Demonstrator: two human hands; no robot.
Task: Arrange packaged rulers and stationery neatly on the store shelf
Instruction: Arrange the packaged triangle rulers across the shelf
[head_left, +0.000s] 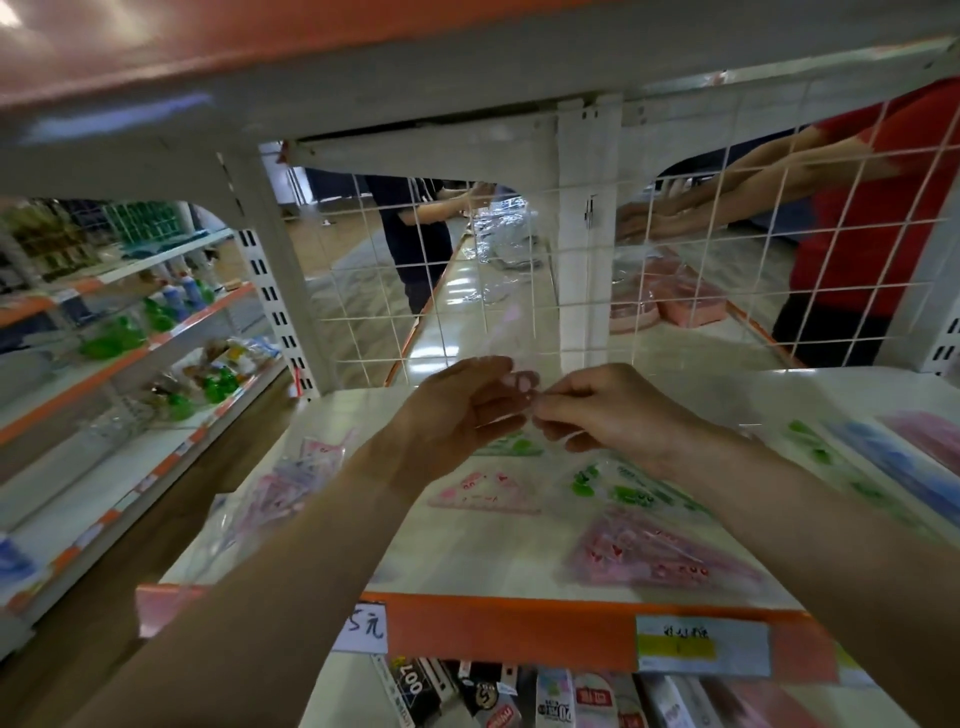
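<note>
Centre frame, left hand (467, 415) and right hand (608, 410) both pinch a clear packet (521, 383) above the shelf (467, 561) (slick film, thin grip), so one slip could drop it crookedly onto the pink set (488, 493) below.

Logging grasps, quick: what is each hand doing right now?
Left hand: holds the clear pink-printed packet.
Right hand: pinches the same packet.

L hand (457, 413), R hand (610, 410) fwd, fingertips meeting, both pinching
</note>
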